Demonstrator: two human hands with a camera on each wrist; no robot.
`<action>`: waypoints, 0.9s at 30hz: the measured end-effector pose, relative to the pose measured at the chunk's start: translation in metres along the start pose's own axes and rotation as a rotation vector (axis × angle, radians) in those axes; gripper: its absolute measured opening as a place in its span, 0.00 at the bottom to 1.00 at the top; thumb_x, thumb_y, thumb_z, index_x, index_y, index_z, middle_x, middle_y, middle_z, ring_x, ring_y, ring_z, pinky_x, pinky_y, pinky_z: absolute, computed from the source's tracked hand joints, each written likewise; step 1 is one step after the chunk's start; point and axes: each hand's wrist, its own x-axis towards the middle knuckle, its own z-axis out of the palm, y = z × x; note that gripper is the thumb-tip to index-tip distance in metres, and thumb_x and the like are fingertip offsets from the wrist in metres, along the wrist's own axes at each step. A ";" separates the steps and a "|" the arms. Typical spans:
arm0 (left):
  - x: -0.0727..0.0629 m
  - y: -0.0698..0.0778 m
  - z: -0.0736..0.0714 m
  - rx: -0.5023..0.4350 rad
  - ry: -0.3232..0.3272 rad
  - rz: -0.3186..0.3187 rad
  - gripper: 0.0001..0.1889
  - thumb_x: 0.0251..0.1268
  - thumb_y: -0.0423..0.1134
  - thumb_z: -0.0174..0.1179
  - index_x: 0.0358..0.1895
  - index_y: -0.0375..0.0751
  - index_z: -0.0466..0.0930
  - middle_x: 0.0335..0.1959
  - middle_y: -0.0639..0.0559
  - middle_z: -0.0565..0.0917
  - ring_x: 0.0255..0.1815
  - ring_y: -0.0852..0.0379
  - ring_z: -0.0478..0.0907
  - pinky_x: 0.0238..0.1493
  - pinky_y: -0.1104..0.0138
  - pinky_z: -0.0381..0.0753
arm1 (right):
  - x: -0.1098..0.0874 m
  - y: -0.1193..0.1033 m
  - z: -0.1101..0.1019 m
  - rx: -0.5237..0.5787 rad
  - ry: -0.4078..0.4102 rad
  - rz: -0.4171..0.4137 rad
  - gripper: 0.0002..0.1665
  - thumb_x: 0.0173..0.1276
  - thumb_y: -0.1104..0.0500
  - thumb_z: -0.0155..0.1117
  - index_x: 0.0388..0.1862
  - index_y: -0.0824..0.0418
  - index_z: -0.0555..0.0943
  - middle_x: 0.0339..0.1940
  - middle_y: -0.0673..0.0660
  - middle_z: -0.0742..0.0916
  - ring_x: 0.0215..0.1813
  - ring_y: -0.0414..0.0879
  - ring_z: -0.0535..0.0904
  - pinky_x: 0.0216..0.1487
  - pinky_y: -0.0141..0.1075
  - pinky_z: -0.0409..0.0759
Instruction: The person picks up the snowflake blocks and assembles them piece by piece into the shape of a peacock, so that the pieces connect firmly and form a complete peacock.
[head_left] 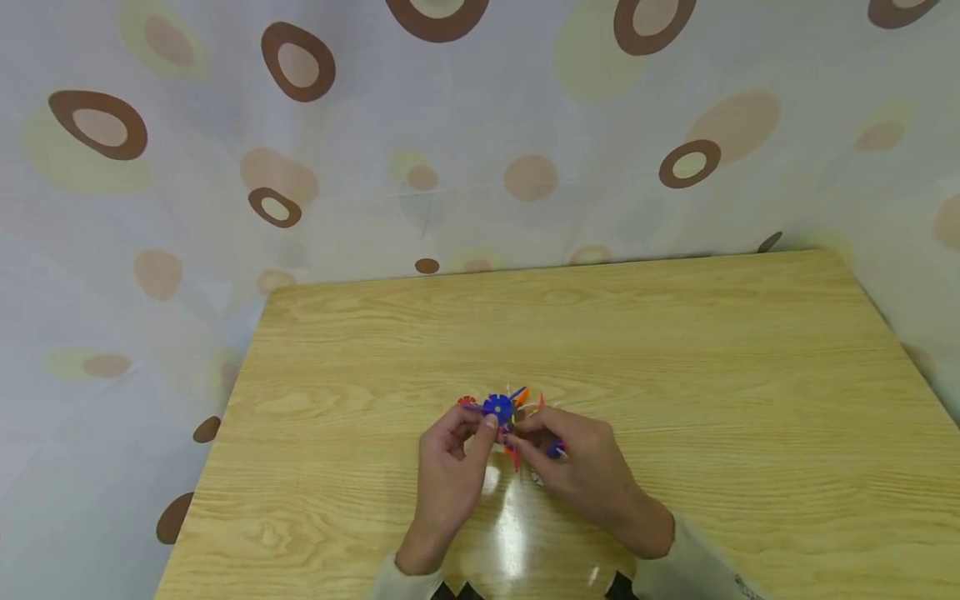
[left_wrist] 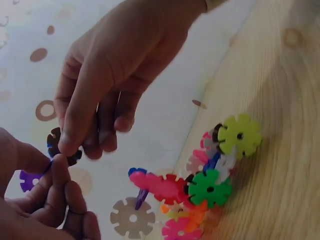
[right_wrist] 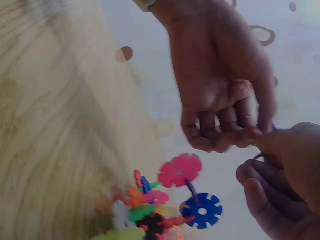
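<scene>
My left hand [head_left: 450, 479] pinches a purple notched plastic disc [left_wrist: 30, 181] between thumb and fingers. Opposite it, my right hand [head_left: 588, 471] pinches a dark notched disc [left_wrist: 74, 158]. The fingertips of both hands meet, and they hide whether the two discs are joined. Close by on the table is a cluster of interlocked notched discs, among them a green disc [left_wrist: 210, 188], a yellow disc [left_wrist: 240, 136], a pink disc [right_wrist: 180, 170] and a blue disc [right_wrist: 202, 211]. In the head view the hands partly cover this cluster.
The wooden table [head_left: 337, 433] spreads around the hands on all sides. A patterned cloth [head_left: 480, 125] hangs behind its far edge. Near the right hand a pale disc [head_left: 537, 477] shows partly beneath the fingers.
</scene>
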 end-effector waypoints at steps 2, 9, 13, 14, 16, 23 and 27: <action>0.000 0.000 -0.002 0.040 -0.038 -0.012 0.03 0.77 0.26 0.61 0.42 0.29 0.83 0.37 0.37 0.89 0.42 0.53 0.89 0.59 0.65 0.88 | -0.001 0.000 -0.007 -0.021 -0.019 0.010 0.19 0.52 0.73 0.86 0.41 0.62 0.89 0.33 0.55 0.94 0.30 0.38 0.89 0.32 0.22 0.86; 0.000 -0.002 -0.009 0.203 -0.171 0.034 0.03 0.79 0.30 0.63 0.43 0.35 0.84 0.39 0.38 0.89 0.45 0.44 0.88 0.61 0.63 0.87 | 0.001 -0.001 -0.043 -0.020 0.015 0.067 0.18 0.55 0.72 0.84 0.41 0.57 0.90 0.30 0.51 0.93 0.28 0.35 0.84 0.28 0.22 0.81; 0.002 -0.001 -0.014 0.286 -0.252 0.157 0.01 0.76 0.30 0.66 0.42 0.39 0.85 0.38 0.44 0.89 0.44 0.55 0.86 0.59 0.62 0.87 | 0.012 -0.003 -0.061 0.008 -0.061 0.151 0.16 0.66 0.72 0.78 0.46 0.54 0.92 0.36 0.50 0.93 0.33 0.34 0.82 0.29 0.25 0.81; 0.002 0.000 -0.015 0.304 -0.269 0.189 0.02 0.75 0.30 0.67 0.41 0.40 0.85 0.37 0.46 0.89 0.44 0.57 0.85 0.58 0.63 0.86 | 0.016 -0.004 -0.064 0.007 -0.104 0.170 0.16 0.68 0.70 0.78 0.48 0.52 0.92 0.38 0.48 0.93 0.35 0.35 0.82 0.30 0.26 0.81; 0.003 0.003 -0.015 0.338 -0.300 0.251 0.04 0.72 0.29 0.69 0.41 0.41 0.86 0.37 0.49 0.89 0.44 0.59 0.83 0.57 0.63 0.85 | 0.022 -0.005 -0.069 0.001 -0.194 0.190 0.16 0.69 0.68 0.78 0.50 0.49 0.92 0.40 0.44 0.91 0.38 0.35 0.80 0.31 0.27 0.79; 0.006 0.020 -0.011 0.441 -0.335 0.388 0.06 0.67 0.29 0.74 0.41 0.44 0.88 0.34 0.55 0.88 0.42 0.60 0.80 0.51 0.64 0.79 | 0.030 -0.006 -0.070 -0.012 -0.318 0.168 0.15 0.68 0.67 0.79 0.44 0.46 0.91 0.38 0.39 0.88 0.36 0.33 0.72 0.30 0.30 0.73; 0.006 0.021 -0.005 0.441 -0.276 0.401 0.07 0.65 0.29 0.74 0.36 0.45 0.86 0.30 0.55 0.87 0.40 0.61 0.81 0.51 0.64 0.80 | 0.022 -0.009 -0.065 -0.073 -0.229 0.175 0.16 0.65 0.67 0.82 0.45 0.47 0.91 0.38 0.38 0.89 0.41 0.33 0.76 0.33 0.30 0.75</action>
